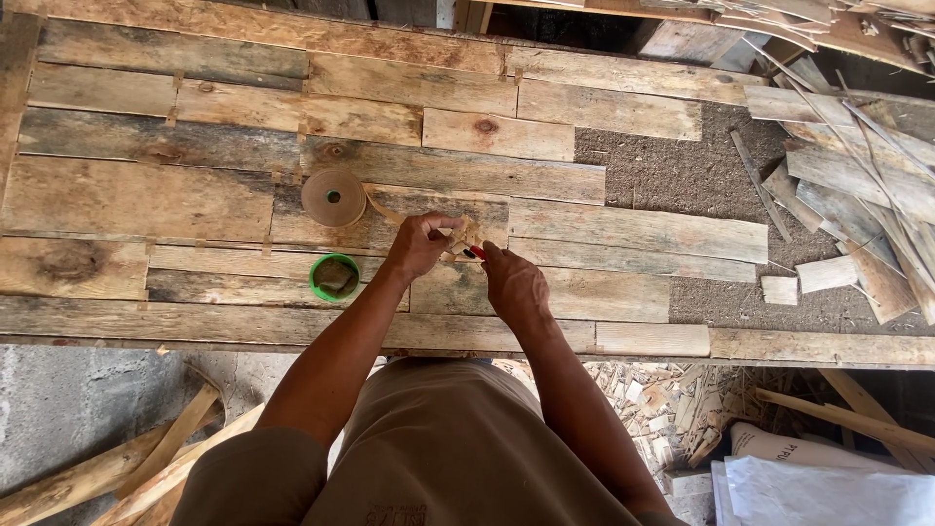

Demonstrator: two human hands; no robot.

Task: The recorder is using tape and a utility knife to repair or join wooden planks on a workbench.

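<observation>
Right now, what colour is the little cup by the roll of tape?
Green, the cup; the head camera shows it.

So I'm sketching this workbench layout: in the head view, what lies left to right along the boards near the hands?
Brown tape roll and green cup first, one above the other → left hand → right hand → heap of wood offcuts.

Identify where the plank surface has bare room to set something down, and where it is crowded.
Free: the planks left of the tape roll, and those between the right hand and the scrap pile. Crowded: around the left hand, roll and green cup.
</observation>
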